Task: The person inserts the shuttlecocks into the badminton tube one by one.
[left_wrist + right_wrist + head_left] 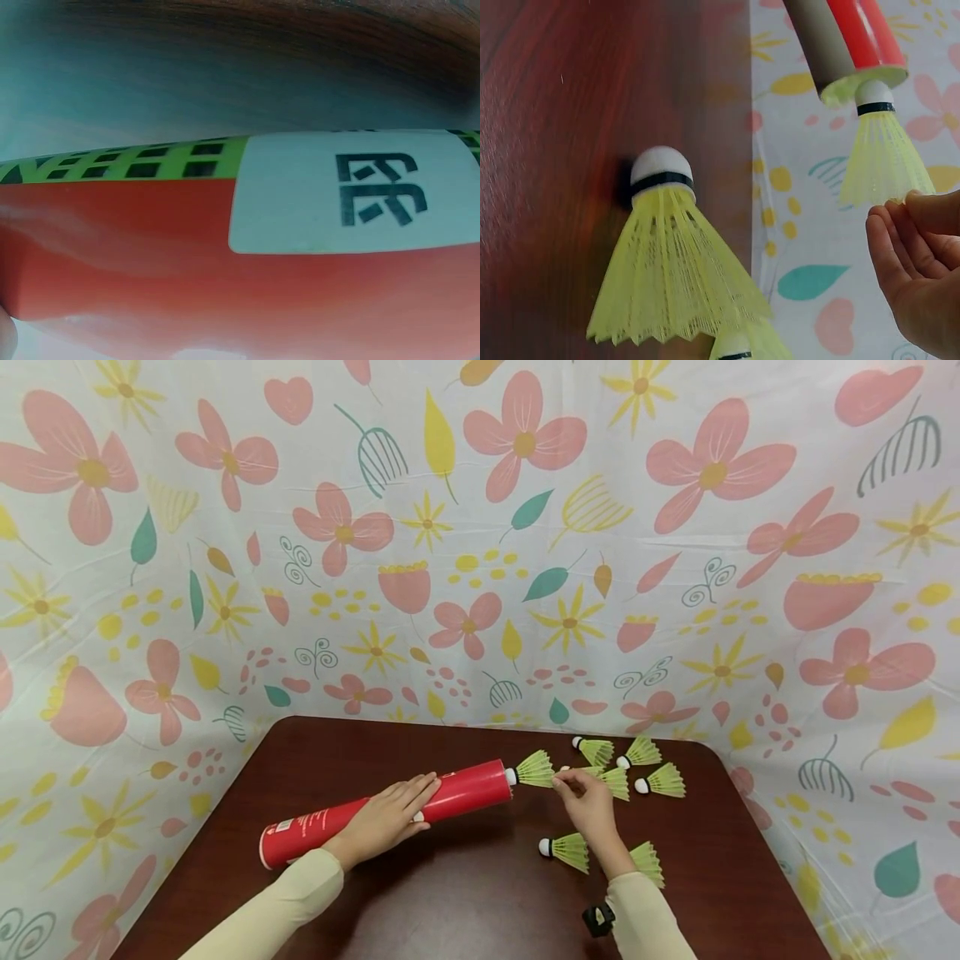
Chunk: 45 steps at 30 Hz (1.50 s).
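Observation:
A red shuttlecock tube (472, 789) lies slantwise across the middle of the table, its right end turned toward a yellow shuttlecock (535, 769). My left hand (390, 817) holds the tube around its middle, fingers over the top and thumb on the near side. With thumb and fingertips, my right hand (588, 806) pinches the skirt edge of that shuttlecock. In the right wrist view, the shuttlecock's white cork (874, 92) is at the tube's mouth (889, 75). Red tube wall and a white label (352, 195) fill most of the left wrist view.
Several yellow shuttlecocks lie at the table's back right, one of them (663, 780) outermost. Nearer, another shuttlecock (567, 852) lies left of my right wrist, and one (647, 864) is partly behind it. A flowered cloth (480, 568) hangs behind the dark table (465, 902).

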Motion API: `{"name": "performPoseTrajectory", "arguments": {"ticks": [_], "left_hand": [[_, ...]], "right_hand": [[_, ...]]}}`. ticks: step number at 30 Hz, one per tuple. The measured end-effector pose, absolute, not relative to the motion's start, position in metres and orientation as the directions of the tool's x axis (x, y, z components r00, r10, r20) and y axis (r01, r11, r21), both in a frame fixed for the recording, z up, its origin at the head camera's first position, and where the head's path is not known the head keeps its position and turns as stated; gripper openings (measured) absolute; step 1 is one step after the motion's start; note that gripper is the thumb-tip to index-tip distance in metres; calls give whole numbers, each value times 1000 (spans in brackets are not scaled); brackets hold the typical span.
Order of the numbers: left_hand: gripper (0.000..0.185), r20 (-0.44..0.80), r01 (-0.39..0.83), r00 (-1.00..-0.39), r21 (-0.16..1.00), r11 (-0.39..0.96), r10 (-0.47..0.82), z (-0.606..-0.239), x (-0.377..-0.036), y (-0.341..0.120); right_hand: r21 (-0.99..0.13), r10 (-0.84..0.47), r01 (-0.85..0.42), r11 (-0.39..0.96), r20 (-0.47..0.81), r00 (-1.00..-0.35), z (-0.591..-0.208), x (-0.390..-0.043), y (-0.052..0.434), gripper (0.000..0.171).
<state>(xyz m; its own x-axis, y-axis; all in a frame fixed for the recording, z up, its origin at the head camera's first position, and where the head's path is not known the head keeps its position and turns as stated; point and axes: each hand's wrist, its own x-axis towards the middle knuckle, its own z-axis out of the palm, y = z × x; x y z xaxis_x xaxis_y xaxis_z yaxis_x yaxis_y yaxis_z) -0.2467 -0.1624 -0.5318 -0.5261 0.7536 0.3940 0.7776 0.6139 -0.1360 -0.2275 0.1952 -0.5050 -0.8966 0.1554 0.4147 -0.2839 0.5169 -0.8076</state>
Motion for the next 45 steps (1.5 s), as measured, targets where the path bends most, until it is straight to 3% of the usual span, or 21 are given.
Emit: {"name": "performPoseTrajectory", "arguments": {"ticks": [5, 18, 36, 45], "left_hand": [[84, 373, 770, -546, -130, 625, 750, -532, -245, -162], [81, 380, 780, -526, -141, 610, 761, -529, -243, -160], [86, 387, 789, -514, -138, 599, 766, -531, -245, -159], [78, 389, 794, -505, -141, 592, 770, -531, -244, -160]], "right_hand": [[-805, 119, -322, 498, 431, -894, -508, -226, 186, 4], [-813, 27, -372, 448, 428, -903, -517, -224, 171, 5], [-748, -11, -411, 521, 475, -880, -517, -224, 160, 4], [-743, -34, -427, 515, 481, -876, -518, -223, 152, 5]]}}
